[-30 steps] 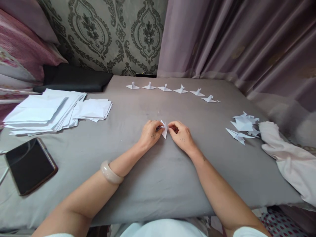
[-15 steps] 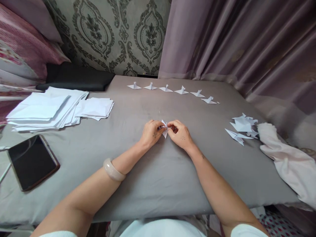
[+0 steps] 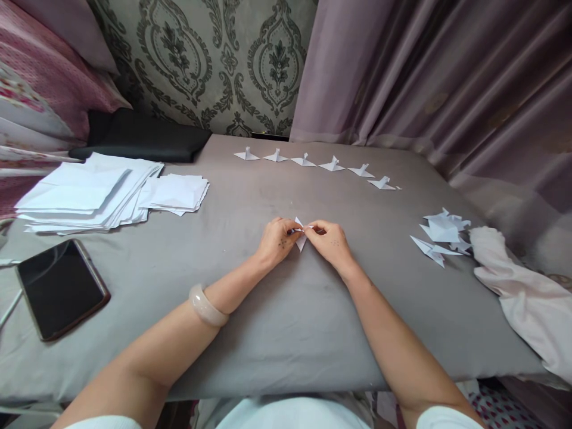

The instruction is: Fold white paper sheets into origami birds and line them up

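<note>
Between my two hands, just above the middle of the table, is a small folded white paper crane (image 3: 301, 242), its pointed tips showing above and below my fingers. My left hand (image 3: 277, 240) pinches it from the left, thumb and forefinger pressed together. From the right, my right hand (image 3: 329, 241) is closed on the crane's other side with thumb and fingertip. The fingertips hide the crane's centre. A row of several finished paper cranes (image 3: 331, 164) stands toward the far edge. More folded paper pieces (image 3: 442, 229) lie in a heap at the right.
Stacks of white paper sheets (image 3: 84, 193) and smaller paper squares (image 3: 179, 192) lie at the left. A dark-screened tablet (image 3: 62, 289) rests nearer, with a white cable. Behind the stacks is a black folded item (image 3: 147, 137). Pale cloth (image 3: 522, 292) hangs over the right edge.
My right hand's fingers have closed together more tightly at the crane's right side. The left hand keeps its pinch. The whole view has shifted slightly.
</note>
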A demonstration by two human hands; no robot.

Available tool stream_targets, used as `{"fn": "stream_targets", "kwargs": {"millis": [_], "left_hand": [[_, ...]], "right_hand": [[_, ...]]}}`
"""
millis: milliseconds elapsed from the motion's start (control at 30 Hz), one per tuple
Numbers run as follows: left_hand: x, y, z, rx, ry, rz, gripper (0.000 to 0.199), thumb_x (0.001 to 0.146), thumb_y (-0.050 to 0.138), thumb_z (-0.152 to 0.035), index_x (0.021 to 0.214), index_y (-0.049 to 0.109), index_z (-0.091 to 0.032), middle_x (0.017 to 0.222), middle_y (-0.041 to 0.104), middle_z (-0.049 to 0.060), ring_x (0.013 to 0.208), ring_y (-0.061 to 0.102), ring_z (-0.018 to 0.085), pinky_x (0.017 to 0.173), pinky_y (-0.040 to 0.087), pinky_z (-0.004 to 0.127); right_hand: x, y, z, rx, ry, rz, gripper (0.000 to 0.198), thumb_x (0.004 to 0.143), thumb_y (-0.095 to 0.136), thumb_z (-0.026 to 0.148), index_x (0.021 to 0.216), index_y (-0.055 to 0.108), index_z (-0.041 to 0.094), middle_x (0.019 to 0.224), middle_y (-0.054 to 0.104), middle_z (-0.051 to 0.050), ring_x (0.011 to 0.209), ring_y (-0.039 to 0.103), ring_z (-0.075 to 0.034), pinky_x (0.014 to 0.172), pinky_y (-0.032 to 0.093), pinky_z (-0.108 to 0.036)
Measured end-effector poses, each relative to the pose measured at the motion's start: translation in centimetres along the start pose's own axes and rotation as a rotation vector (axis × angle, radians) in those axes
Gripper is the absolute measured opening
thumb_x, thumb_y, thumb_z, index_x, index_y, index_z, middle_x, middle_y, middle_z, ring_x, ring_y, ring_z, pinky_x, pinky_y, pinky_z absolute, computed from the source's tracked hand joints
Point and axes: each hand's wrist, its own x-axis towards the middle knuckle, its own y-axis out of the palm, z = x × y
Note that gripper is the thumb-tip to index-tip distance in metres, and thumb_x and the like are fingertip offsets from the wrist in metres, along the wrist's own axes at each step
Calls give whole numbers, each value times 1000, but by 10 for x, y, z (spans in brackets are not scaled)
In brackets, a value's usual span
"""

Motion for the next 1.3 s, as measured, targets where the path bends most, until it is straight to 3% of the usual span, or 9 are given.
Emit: {"fn": "stream_targets", "kwargs": {"millis": [167,300,400,700,900,1100,1300], "left_hand": [[-1,0,-1,-8,0,7,17,82,62,-22,93,74,-22,80,70,4,81,62,18,75,48,27],[0,0,-1,-13,-18,10,18,82,61,-21,94,75,-23,81,70,3,77,62,17,74,48,26],[0,0,-1,-11,-31,9,19,82,61,-20,95,75,-22,83,70,4,75,62,16,73,48,26],[-1,2,-1,14,21,26,17,84,61,-24,95,74,-23,81,72,4,85,62,19,76,46,28],[0,2,-1,-23,26,11,15,85,61,-25,90,75,-23,81,73,3,81,63,18,77,44,28],[-1,2,-4,18,25,1,13,85,62,-26,84,75,-23,81,74,1,82,64,18,88,39,34],[-2,1,-5,30,25,-82,11,84,63,-22,82,73,-23,88,75,0,88,65,18,93,34,37]], "right_hand": [[-2,-9,12,248,267,117,20,71,63,36,74,66,16,53,53,4,49,46,-9,48,34,-20],[-3,-11,17,347,366,167,18,72,62,33,65,60,16,43,38,9,38,28,-4,39,19,-19],[-2,-11,15,359,387,161,20,74,61,33,63,56,17,39,36,9,35,26,-4,36,14,-20],[1,-10,13,388,425,128,14,72,65,28,69,58,17,36,40,9,32,27,-4,33,14,-18],[2,-13,13,374,463,130,13,72,61,22,62,55,17,36,41,8,30,26,-3,31,12,-17],[1,-14,13,373,454,119,14,69,63,21,59,54,17,36,40,8,30,28,-2,30,14,-16],[0,-14,12,391,461,75,13,76,59,25,67,57,16,40,43,7,30,29,-2,30,15,-17]]}}
